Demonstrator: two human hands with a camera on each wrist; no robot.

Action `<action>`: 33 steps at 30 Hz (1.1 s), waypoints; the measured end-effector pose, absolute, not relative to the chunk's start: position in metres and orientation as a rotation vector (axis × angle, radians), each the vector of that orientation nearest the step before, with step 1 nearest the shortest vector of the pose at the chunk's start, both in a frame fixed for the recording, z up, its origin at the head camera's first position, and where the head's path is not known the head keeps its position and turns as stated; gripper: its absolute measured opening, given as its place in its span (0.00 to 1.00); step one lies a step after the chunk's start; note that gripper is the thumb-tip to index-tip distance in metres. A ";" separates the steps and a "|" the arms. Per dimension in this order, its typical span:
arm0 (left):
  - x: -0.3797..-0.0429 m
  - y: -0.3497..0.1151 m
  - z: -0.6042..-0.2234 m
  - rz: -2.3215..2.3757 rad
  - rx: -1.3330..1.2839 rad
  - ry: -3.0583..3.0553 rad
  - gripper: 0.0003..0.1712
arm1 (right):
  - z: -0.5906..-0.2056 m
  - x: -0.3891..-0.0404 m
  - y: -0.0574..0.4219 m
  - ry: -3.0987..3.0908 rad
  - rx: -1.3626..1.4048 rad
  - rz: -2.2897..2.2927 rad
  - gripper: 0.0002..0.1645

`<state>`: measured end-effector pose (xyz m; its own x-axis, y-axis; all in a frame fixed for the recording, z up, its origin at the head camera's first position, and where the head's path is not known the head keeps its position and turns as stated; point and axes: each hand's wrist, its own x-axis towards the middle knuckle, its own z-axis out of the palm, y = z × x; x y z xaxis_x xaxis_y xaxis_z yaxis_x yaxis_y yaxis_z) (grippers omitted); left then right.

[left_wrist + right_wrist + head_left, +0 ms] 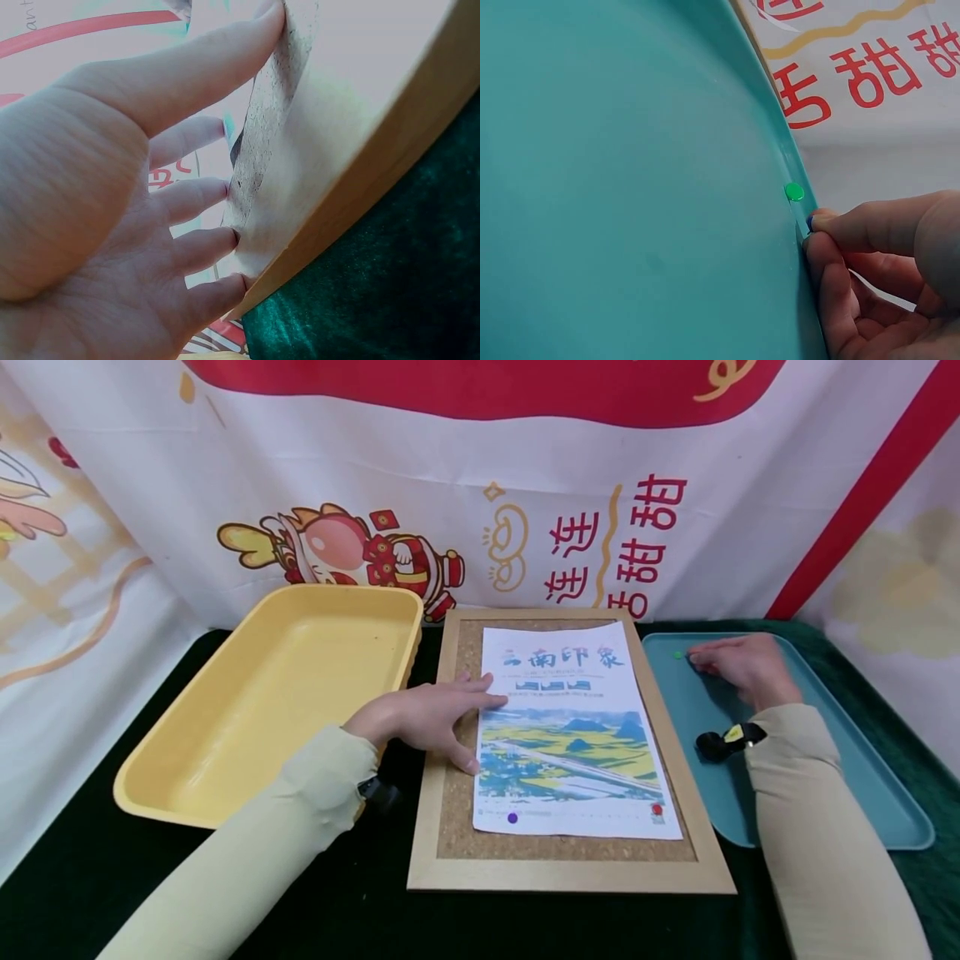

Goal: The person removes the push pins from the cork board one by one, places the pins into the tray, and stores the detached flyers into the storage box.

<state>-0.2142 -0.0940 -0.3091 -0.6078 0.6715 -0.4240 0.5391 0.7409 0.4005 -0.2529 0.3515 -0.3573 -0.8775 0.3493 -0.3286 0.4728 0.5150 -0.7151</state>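
A printed sheet (570,743) with a mountain landscape lies on the framed cork board (457,810). My left hand (431,714) rests at the sheet's left edge with fingers spread; in the left wrist view, its fingertips (232,238) reach the cork and wooden frame. A purple thumbtack (512,817) sits at the sheet's lower left corner, a red one (657,809) at the lower right. Over the far end of the blue-green tray (825,777), my right hand (750,667) pinches a dark blue thumbtack (811,222) between thumb and finger. Beside it lies a green thumbtack (794,192).
A yellow plastic basin (285,693) stands to the left of the board, close to its frame. Dark green cloth (360,893) covers the table. Behind everything hangs a printed white and red curtain (420,468).
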 end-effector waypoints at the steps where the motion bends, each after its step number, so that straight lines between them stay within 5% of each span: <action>1: -0.214 -0.094 -0.309 0.314 0.913 2.378 0.56 | -0.357 -0.253 0.351 2.609 0.714 -1.301 0.30; 33: -0.212 -0.095 -0.308 0.343 0.910 2.367 0.55 | -0.356 -0.247 0.354 2.543 0.682 -1.339 0.33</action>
<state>-0.2118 -0.0953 -0.3078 -0.6028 0.6776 -0.4214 0.5300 0.7348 0.4234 -0.2468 0.3537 -0.3559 -0.8767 0.3097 -0.3681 0.4787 0.4867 -0.7307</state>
